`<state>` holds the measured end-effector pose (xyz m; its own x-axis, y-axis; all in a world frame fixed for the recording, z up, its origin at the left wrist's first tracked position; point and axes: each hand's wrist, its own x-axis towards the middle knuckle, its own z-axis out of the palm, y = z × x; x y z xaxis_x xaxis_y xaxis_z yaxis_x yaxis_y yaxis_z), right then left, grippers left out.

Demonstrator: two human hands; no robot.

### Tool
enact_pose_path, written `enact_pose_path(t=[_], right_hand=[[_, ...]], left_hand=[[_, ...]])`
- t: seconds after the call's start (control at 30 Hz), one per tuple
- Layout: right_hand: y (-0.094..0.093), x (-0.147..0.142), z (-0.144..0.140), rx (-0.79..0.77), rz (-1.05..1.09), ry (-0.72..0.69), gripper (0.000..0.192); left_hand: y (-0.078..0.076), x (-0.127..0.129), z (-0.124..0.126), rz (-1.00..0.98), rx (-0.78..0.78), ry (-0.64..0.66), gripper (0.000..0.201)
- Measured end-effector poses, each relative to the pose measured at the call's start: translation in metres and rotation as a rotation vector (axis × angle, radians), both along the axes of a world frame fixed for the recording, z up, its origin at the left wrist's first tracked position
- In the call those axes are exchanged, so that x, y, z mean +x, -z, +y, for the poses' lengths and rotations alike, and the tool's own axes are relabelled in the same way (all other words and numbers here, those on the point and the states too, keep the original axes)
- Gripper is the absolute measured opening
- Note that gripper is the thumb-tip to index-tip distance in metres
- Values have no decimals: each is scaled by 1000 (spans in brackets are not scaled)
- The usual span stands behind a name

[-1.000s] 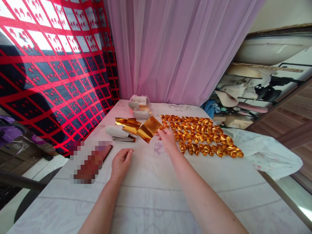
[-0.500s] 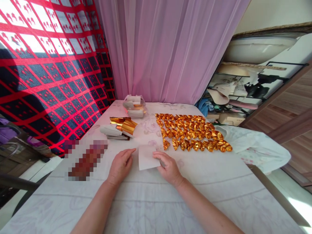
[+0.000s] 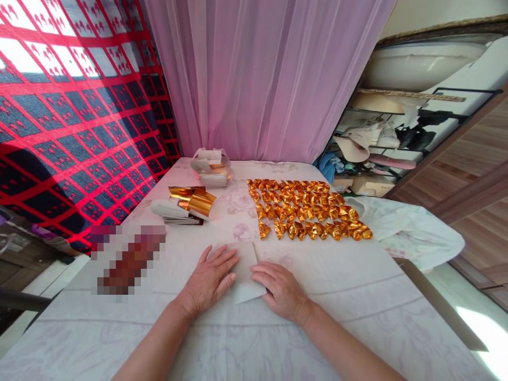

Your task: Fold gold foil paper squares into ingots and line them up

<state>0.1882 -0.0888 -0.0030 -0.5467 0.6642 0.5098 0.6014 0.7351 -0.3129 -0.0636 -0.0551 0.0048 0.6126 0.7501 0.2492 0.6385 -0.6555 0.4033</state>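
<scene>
Both palms press flat on a pale sheet of paper [image 3: 246, 270] lying white side up near the front edge of the tabletop [image 3: 357, 317], about midway between its left and right edges; our left hand [image 3: 208, 280] covers the sheet's left edge with fingers spread, and our right hand [image 3: 282, 290] rests on its lower right corner, neither hand pinching or lifting anything. To do this well, we judge that one hand should anchor the sheet so it cannot slide on the smooth cloth while the other brings a corner across, lines the edges up, and only then runs a fingertip along the crease. Foil-backed paper likely creases for good, so alignment comes first. Toward the far right of the tabletop, rows of folded gold pieces [image 3: 309, 211] lie well apart from our hands, and a stack of gold sheets [image 3: 186, 205] sits toward the left edge, beside a blurred dark object [image 3: 127, 259].
</scene>
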Motion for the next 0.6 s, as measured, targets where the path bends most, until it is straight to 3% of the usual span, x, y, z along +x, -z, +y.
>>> enact_pose_path(t=[0.2, 0.37, 0.47, 0.6], right_hand=[[-3, 14, -14, 15, -54, 3, 54], [-11, 22, -18, 1, -26, -31, 27], [-14, 21, -11, -44, 71, 28, 17], [-16, 14, 5, -131, 133, 181, 18]], left_hand=[[0, 9, -7, 101, -41, 51, 46], [-2, 14, -12, 89, -17, 67, 43], [-9, 16, -13, 134, -87, 90, 37], [-15, 16, -13, 118, -139, 100, 37]])
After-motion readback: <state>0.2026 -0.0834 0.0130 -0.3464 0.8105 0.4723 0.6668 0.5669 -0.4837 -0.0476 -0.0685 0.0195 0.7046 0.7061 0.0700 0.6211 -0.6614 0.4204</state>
